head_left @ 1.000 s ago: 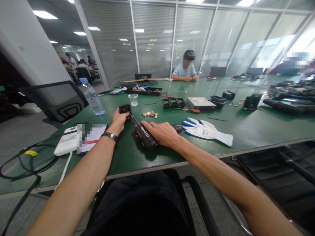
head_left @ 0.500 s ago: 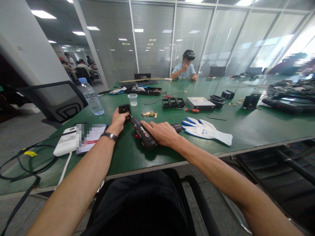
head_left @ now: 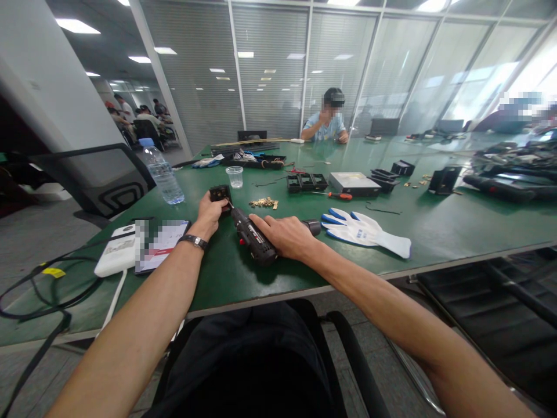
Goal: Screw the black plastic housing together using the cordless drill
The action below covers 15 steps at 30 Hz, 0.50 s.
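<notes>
My left hand [head_left: 210, 215] grips a small black boxy part [head_left: 220, 193] standing on the green table [head_left: 435, 226]. My right hand [head_left: 282, 235] is wrapped around a black electric screwdriver [head_left: 253, 237] that lies low over the table, its bit pointing up-left against the black part. A small heap of brass screws [head_left: 264, 202] lies just beyond the tool's tip. A dark watch is on my left wrist.
White-and-blue work gloves [head_left: 365, 231] lie right of my right hand. A phone and white power bank [head_left: 117, 249] sit at left, with a water bottle [head_left: 162, 172] and plastic cup [head_left: 235, 176] behind. More black parts [head_left: 307, 182], a grey box [head_left: 354, 183] and a red-handled screwdriver [head_left: 339, 195] lie farther back. A person sits at the far end.
My hands and the tool stay in place. The person at the far end has raised a hand to the face.
</notes>
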### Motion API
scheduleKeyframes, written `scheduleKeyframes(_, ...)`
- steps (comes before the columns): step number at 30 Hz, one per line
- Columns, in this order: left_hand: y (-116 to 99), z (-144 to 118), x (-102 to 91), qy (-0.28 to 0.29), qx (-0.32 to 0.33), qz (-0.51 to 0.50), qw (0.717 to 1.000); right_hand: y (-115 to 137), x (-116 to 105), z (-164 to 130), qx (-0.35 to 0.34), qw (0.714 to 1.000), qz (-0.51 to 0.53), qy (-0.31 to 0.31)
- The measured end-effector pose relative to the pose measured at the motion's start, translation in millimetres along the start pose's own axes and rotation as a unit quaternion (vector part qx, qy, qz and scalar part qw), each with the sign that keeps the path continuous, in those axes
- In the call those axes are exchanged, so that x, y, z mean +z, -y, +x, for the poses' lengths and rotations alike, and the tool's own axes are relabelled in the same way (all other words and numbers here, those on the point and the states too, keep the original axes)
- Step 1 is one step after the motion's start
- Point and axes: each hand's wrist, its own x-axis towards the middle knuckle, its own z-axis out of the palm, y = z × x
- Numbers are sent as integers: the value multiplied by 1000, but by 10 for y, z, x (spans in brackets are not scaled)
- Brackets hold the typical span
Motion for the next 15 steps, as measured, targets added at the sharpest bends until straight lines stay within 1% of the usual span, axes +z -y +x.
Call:
scheduleKeyframes(9, -6, -4, 0, -4, -2, 5, 1000, -3, 2, -9, 2, 1000, 1, -8)
scheduleKeyframes(15, 8, 13, -5, -1, -4, 2, 1000, 1, -17, 1, 3, 1000, -5, 11)
